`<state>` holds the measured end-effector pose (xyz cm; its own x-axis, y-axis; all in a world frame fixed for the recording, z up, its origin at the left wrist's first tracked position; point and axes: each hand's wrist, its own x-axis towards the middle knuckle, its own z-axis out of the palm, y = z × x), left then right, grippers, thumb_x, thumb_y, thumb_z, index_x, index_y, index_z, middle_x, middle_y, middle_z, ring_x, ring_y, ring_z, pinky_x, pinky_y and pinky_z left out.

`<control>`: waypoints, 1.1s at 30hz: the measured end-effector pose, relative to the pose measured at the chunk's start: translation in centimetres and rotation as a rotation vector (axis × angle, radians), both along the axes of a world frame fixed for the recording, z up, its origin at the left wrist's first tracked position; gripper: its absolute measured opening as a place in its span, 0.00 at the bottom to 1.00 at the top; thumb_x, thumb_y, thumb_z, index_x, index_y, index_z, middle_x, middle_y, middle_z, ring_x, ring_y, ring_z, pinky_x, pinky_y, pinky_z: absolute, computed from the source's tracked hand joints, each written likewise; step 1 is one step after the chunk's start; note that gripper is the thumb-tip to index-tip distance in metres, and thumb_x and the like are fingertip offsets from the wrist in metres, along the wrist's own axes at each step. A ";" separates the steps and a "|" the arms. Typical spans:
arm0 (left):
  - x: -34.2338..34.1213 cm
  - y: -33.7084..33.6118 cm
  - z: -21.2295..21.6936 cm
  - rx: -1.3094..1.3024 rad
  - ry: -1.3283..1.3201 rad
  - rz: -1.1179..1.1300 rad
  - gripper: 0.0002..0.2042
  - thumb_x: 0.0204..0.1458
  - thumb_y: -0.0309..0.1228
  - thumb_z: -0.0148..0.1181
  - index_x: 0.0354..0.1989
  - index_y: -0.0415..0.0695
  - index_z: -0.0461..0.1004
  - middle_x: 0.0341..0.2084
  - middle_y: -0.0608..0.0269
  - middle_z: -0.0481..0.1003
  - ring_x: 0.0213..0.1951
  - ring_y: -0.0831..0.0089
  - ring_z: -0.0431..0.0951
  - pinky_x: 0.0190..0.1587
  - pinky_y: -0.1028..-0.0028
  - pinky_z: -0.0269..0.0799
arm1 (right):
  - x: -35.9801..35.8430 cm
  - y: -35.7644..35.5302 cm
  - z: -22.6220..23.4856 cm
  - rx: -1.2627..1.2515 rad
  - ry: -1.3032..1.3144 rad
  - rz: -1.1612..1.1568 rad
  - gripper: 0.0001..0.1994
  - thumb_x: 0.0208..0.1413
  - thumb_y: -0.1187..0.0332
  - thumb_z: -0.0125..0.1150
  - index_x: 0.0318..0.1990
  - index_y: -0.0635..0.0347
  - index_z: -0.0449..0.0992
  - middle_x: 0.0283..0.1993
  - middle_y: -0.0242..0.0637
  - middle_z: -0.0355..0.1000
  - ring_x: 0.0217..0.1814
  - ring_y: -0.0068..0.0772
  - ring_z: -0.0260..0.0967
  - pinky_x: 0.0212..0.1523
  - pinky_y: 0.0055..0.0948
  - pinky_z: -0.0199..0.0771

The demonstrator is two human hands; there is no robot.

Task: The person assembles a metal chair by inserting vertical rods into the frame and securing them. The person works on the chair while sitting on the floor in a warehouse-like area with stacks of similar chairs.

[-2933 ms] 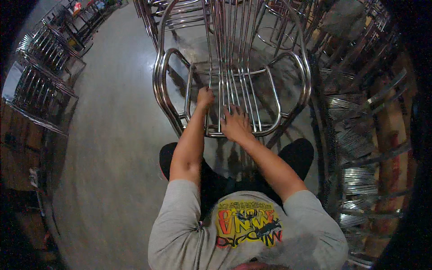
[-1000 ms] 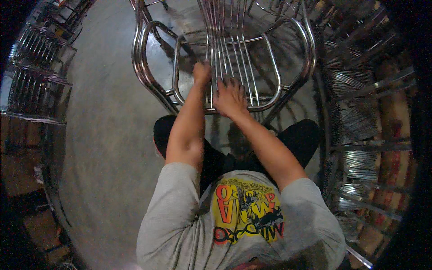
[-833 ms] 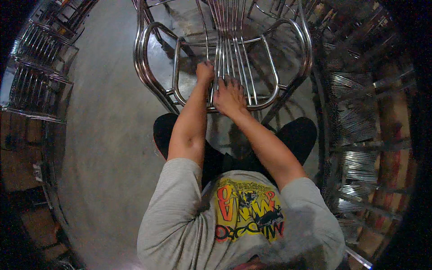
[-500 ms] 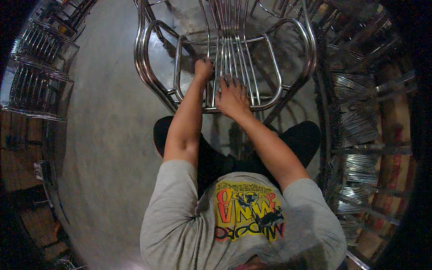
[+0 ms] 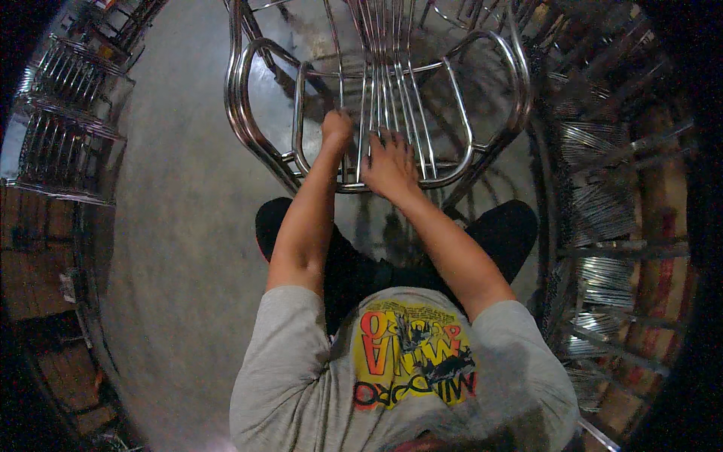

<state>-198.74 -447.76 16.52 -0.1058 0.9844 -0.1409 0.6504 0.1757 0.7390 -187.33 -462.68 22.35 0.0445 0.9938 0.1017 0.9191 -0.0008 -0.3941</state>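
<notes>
**A:** Setting first: bare grey concrete floor point(image 5: 173, 226), dim light, and metal frames everywhere. More stacked chrome chairs point(image 5: 68, 128) sit far left, and a whole wall of stacked frames point(image 5: 602, 226) runs down the right side. Looks like a storeroom or workshop.

**B:** Yeah, and the one that matters is the chrome chair frame point(image 5: 376, 98) dead centre, just past the person's knees. It's standing on the floor with the seat rails running away from the camera and the curved armrest loops bowing out left and right.

**A:** What are the hands doing though?

**B:** The left hand point(image 5: 336, 129) is curled into a fist around one of the thin seat rods, near the front edge of the seat on its left half. That looks like a bracing grip to me, keeping the frame from shifting.

**A:** And the other one?

**B:** The right hand point(image 5: 389, 164) lies just beside it, fingers spread out flat over the middle bundle of rods, palm down. It isn't closed on anything as far as I can see, more pressing or feeling along the rods. What's under the palm I can't tell.

**A:** So one hand anchors, the other works the surface.

**B:** That's my guess. Both arms reach straight forward, so the body is squared up to the seat, close in.
</notes>
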 end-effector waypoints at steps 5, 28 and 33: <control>0.3 -1.7 0.9 -0.269 -0.161 -0.294 0.27 0.53 0.53 0.58 0.33 0.33 0.76 0.24 0.53 0.76 0.25 0.63 0.72 0.32 0.61 0.70 | 0.2 0.2 -0.2 -0.002 -0.013 0.038 0.30 0.54 0.58 0.51 0.63 0.61 0.61 0.68 0.48 0.55 0.69 0.55 0.50 0.67 0.55 0.48; -0.7 1.6 -5.8 0.006 -0.150 0.027 0.25 0.56 0.52 0.54 0.30 0.36 0.76 0.18 0.57 0.73 0.20 0.64 0.72 0.23 0.63 0.66 | 0.6 0.4 0.2 -0.110 -0.082 0.084 0.31 0.56 0.52 0.49 0.67 0.51 0.58 0.71 0.47 0.51 0.71 0.56 0.47 0.66 0.61 0.46; -0.3 1.8 -4.5 -0.199 -0.209 0.039 0.26 0.56 0.50 0.49 0.41 0.33 0.77 0.41 0.37 0.76 0.49 0.41 0.74 0.51 0.56 0.68 | 1.3 0.2 0.0 -0.124 -0.122 0.134 0.32 0.57 0.49 0.47 0.67 0.49 0.57 0.71 0.47 0.50 0.71 0.55 0.48 0.68 0.60 0.44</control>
